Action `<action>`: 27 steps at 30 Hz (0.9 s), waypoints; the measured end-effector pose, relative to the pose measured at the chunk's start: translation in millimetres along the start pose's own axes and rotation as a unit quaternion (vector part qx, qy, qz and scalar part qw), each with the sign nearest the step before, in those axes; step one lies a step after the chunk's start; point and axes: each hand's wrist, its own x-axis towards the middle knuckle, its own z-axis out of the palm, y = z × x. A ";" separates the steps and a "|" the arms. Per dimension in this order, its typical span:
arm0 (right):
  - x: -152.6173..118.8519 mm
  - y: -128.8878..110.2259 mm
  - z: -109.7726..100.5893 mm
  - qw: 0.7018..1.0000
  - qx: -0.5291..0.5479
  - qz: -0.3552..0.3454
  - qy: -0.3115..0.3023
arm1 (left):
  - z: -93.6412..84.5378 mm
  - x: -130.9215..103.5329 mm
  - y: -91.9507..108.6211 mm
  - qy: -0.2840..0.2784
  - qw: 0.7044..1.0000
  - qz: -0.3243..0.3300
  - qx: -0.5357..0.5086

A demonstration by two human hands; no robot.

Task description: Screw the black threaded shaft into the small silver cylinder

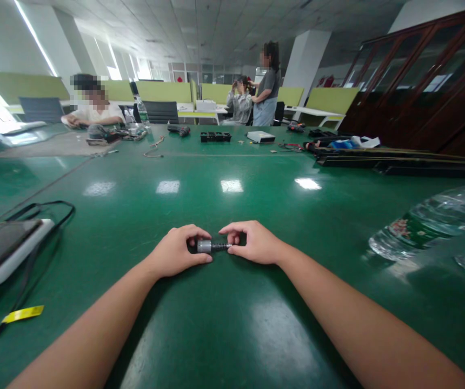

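A small silver cylinder with a dark, ridged shaft, resembling a little motor with a screw shaft, lies sideways between my hands, low over the green table. My left hand curls around the cylinder end, thumb on the near side and fingers on the far side. At the shaft's pointed end is my right hand; its thumb meets the tip with curled fingers behind, while the forefinger arches above the shaft. Exact fingertip contact is partly hidden.
At left lie a white-edged device and a black cable with a yellow tag. A clear water bottle lies at right. Black rails, a black block and a white box sit farther back. Several people are beyond.
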 end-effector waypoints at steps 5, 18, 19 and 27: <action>-0.5 0.7 0.0 1.000 0.005 0.005 0.000 | -0.8 -1.3 0.1 -0.002 1.000 -0.007 -0.027; 1.2 -8.9 7.3 0.995 -0.074 -0.066 0.001 | -0.5 0.0 1.8 -0.016 1.000 0.010 -0.008; 1.5 -9.2 8.4 0.994 -0.081 -0.071 0.003 | -0.3 0.0 1.7 -0.015 1.000 0.009 -0.004; 4.7 -8.4 13.1 0.987 -0.128 -0.101 0.008 | -0.6 0.5 2.4 -0.013 1.000 0.000 0.007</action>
